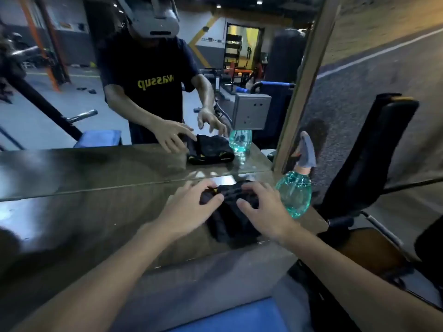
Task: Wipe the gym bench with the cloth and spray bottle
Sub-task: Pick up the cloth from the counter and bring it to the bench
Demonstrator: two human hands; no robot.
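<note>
- We have both hands down on the dark cloth (230, 221), which lies bunched on the glossy ledge (96, 212) at the foot of the mirror (72, 68).
- Our left hand (191, 209) covers the cloth's left side and our right hand (263, 207) its right. The fingers are splayed and arched, tips on the fabric. Neither hand seems closed round it, and the reflection also shows spread fingers.
- We judge this as gathering the cloth: a hand on each side lets us bunch it into a pad before lifting.
- The cloth's long axis runs from us towards the mirror, with a small yellow mark at its far end.
- The spray bottle (294, 195) stands upright just beside our right hand, near the ledge's right end. There it is handy for that hand without crossing over.
- Its long axis is vertical, with the teal body below and the grey trigger head (308, 149) on top. The head leans up and slightly left; which way the nozzle faces we cannot tell.
- A blue pad (227, 317), probably the bench, sits below the ledge, not yet touched.
</note>
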